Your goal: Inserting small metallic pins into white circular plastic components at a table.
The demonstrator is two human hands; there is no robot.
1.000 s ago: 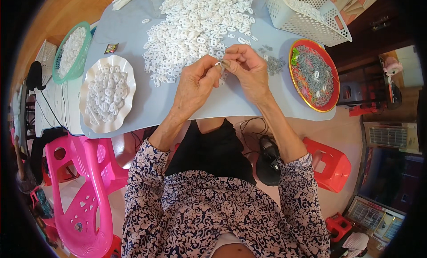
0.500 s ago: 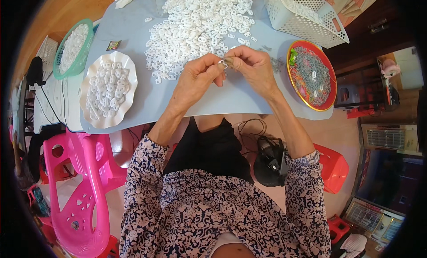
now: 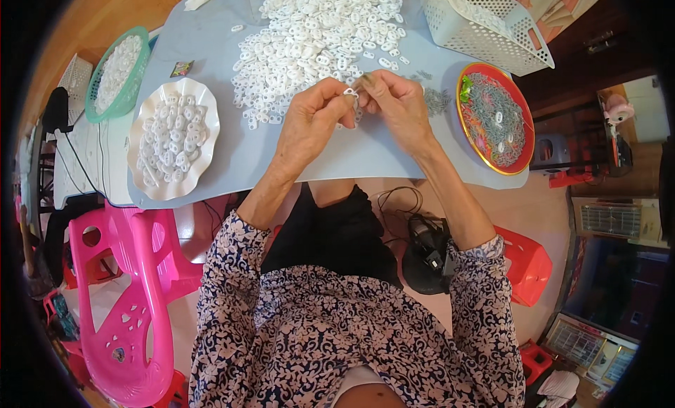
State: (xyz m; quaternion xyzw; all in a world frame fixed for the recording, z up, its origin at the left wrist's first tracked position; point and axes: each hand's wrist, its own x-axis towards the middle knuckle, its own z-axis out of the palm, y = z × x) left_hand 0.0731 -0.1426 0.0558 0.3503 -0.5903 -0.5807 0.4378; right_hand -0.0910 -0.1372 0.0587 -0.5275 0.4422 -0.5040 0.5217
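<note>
Left hand (image 3: 309, 119) pinches a small white piece (image 3: 350, 92) between thumb and forefinger, above the tabletop (image 3: 204, 46), by the near end of a white pile (image 3: 302, 56) stretching toward the far edge. Right hand (image 3: 402, 116) meets it, fingers bunched beside the piece; I can't tell whether they grip anything. Near the right edge, a red plate (image 3: 524, 109) holds grey bits. A scalloped dish (image 3: 163, 190) of white pieces sits at the near left corner.

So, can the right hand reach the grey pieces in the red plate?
Probably yes: the right hand is near the red plate of grey pieces, and only low, loose grey bits lie between on the table.
</note>
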